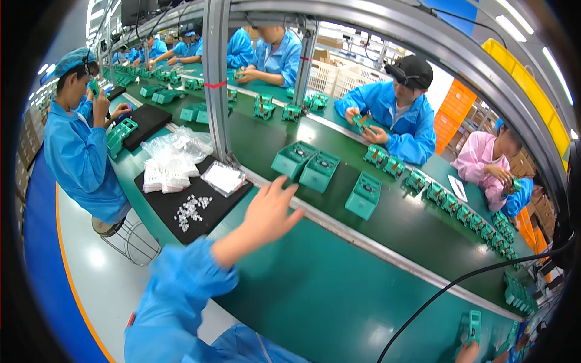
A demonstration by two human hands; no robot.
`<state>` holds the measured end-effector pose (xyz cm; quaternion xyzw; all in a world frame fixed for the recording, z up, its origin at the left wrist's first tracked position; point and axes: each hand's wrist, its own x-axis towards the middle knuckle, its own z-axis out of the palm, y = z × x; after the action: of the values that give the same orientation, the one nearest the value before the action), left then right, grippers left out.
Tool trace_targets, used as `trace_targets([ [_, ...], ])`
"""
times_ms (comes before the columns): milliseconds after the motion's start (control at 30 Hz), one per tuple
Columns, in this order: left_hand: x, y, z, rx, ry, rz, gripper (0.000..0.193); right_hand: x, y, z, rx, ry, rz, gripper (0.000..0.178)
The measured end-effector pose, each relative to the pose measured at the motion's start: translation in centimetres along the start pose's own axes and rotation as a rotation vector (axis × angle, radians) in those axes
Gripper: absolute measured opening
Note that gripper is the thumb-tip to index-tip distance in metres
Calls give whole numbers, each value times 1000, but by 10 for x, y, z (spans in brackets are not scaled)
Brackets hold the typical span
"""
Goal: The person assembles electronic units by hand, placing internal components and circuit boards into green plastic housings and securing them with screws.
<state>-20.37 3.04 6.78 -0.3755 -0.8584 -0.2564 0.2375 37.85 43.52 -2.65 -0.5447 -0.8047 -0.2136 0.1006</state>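
My left hand (266, 213) is open, its fingers spread, reaching over the aluminium rail at the near side of the green conveyor belt (266, 134). Nothing is in it. Just beyond its fingertips a pair of green plastic housings (319, 172) stand side by side on the belt. Another green housing (364, 196) lies to their right. Left of my wrist, a black mat (209, 209) holds a pile of small clear plastic parts (190, 212), a flat clear bag (224, 177) and crumpled clear bags (172, 160). My right hand is not visible.
An upright metal post (216, 85) rises beyond the mat. A black cable (448, 281) hangs across the right. Co-workers sit along the line; a hand (467, 353) at the lower right edge, seemingly a co-worker's, holds a green housing (475, 327). Small green assemblies (436, 193) line the far side.
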Motion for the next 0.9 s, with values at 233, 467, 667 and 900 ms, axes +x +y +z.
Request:
trace_targets([
  [233, 145, -55, 127, 136, -434, -370, 78, 12, -48, -41, -227, -65, 189, 31],
  [467, 157, -18, 172, 72, -568, -443, 101, 60, -199, -78, 517, 496, -474, 37],
  [667, 169, 20, 193, 61, -665, -421, 100, 128, -418, -64, 1557, -637, -386, 48],
  [900, 163, 50, 189, 213, -831, -350, 111, 109, -490, -102, 1454, -580, -422, 59],
])
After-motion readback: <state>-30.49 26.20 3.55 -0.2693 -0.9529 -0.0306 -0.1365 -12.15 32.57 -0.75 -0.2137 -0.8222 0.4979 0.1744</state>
